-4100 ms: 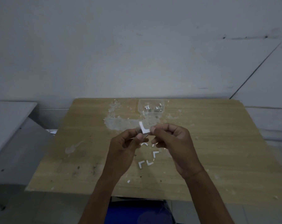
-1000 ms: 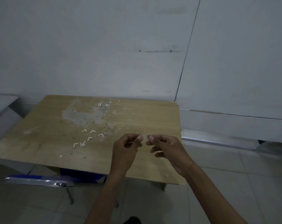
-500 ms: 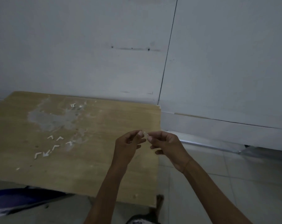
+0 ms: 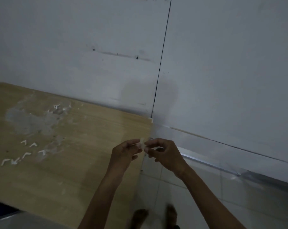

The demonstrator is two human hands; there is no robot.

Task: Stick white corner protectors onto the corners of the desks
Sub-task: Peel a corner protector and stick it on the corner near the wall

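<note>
A light wooden desk fills the lower left, its far right corner against the white wall. My left hand and my right hand meet over the desk's right edge. Both pinch one small white corner protector between thumb and fingertips; most of it is hidden by my fingers. Several loose white corner protectors lie on the desk's left part, with a few more near the back edge.
A grey worn patch marks the desk top. White wall panels with a dark vertical seam stand behind. To the right is tiled floor, with my feet at the bottom. A metal strip runs along the wall base.
Over four seconds I moved from the desk's front middle to its right side, so the desk slid left in view. Both hands kept pinching the protector and now hover over the right edge.
</note>
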